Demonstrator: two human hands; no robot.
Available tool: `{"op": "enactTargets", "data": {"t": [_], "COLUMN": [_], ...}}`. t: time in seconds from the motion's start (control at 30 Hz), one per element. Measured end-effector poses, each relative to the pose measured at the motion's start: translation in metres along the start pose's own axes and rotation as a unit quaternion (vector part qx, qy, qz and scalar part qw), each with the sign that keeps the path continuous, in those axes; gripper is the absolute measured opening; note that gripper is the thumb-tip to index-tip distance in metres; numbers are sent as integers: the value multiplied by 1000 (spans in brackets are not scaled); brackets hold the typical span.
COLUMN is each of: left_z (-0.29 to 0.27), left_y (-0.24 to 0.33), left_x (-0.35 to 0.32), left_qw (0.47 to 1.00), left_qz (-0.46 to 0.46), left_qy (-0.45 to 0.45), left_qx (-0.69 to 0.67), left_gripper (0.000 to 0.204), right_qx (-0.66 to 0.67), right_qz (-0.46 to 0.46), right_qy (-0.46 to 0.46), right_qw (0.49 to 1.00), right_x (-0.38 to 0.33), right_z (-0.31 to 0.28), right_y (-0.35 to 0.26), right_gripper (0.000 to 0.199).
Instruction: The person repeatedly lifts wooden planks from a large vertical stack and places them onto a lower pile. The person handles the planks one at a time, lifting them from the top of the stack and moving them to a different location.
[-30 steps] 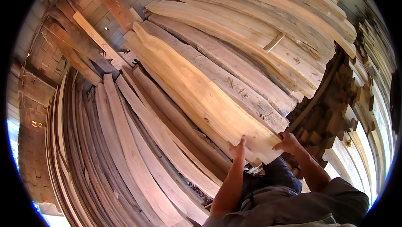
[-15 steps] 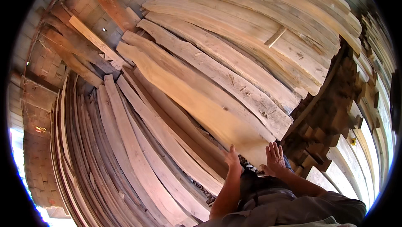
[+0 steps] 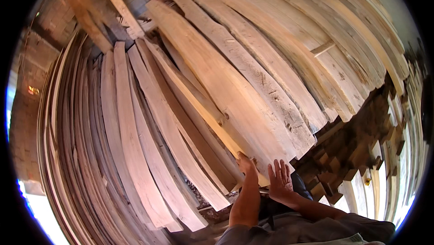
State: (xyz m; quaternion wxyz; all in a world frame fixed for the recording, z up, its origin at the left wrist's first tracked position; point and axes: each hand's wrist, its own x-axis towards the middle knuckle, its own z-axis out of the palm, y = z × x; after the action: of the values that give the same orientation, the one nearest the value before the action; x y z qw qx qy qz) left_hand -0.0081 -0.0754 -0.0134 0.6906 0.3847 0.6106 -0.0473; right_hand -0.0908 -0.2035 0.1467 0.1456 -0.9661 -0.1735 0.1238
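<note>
Two bare hands (image 3: 246,166) (image 3: 280,183), one narrow yellow wooden plank (image 3: 212,120) at the left, long pale wooden boards (image 3: 230,87) (uncountably many) beyond.

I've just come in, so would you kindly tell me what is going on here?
A person's left hand holds the near end of a yellowish board, seen nearly edge-on beside a wide pale board. The right hand is open by the wide pale board's near end; whether it touches is unclear. More boards lie in rows to either side.
</note>
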Motion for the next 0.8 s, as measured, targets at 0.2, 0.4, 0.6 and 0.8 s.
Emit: {"op": "enactTargets", "data": {"t": [0.2, 0.4, 0.6, 0.8], "left_z": [-23, -54, -59, -88], "left_y": [-64, -121, -74, -49], "left_x": [56, 67, 1, 60], "left_qw": [999, 987, 978, 933], "left_qz": [23, 85, -13, 137], "left_qy": [6, -138, -147, -187], "left_qx": [31, 14, 145, 275], "left_gripper": [70, 61, 78, 76], "right_qx": [6, 47, 223, 319], "right_qz": [0, 122, 284, 361], "right_qy": [-5, -12, -19, 54], "right_qw": [1000, 991, 932, 875], "right_x": [-1, -7, -2, -14], "right_z": [-4, 52, 86, 104], "right_y": [51, 139, 148, 164], "right_gripper": [82, 82, 84, 74]}}
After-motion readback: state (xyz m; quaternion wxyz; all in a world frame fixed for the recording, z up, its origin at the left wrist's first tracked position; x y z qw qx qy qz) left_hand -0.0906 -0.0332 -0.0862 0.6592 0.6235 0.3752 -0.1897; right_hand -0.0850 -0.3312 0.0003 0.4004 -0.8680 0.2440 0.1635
